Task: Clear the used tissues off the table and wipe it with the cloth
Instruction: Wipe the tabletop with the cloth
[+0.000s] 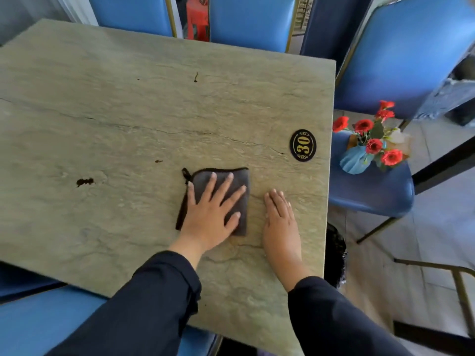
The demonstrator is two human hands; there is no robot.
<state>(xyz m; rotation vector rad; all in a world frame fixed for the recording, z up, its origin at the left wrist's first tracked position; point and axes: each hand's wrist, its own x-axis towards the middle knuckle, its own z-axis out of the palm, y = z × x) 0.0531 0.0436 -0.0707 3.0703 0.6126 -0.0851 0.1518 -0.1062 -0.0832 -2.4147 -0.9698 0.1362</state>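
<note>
place: a restaurant or café dining room
table marker: an oval black plaque (303, 145) with a gold 30 is fixed near the right edge of the stone-look table (128, 119)
seating: matching blue padded chairs (252, 20) with gold metal frames stand around the table
decoration: a blue vase of red flowers (366, 140) stands on the chair seat (372, 187) at the right
floor: pale tiles (437, 227)
</note>
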